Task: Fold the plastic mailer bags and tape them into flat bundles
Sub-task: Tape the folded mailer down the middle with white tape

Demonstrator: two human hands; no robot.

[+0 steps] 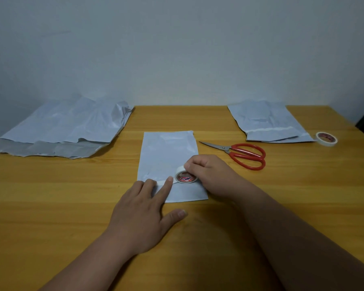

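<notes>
A pale wall backs the wooden table [72, 206]. At far left lies a crumpled heap of unfolded grey plastic mailer bags [67, 127]. In the centre sits the folded white mailer bundle [168, 156]; the left hand [143, 208], fingers flat, pins the tape's free end [163, 182], while the right hand [208, 173] grips the small white tape roll [184, 175]. Best to pull it taut and level across the fold. Red-handled scissors [244, 154] wait at right.

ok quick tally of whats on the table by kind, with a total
tape rolls: 2, one in the right hand at, one at
scissors: 1
mailer bag piles: 3, at
total: 6
</notes>
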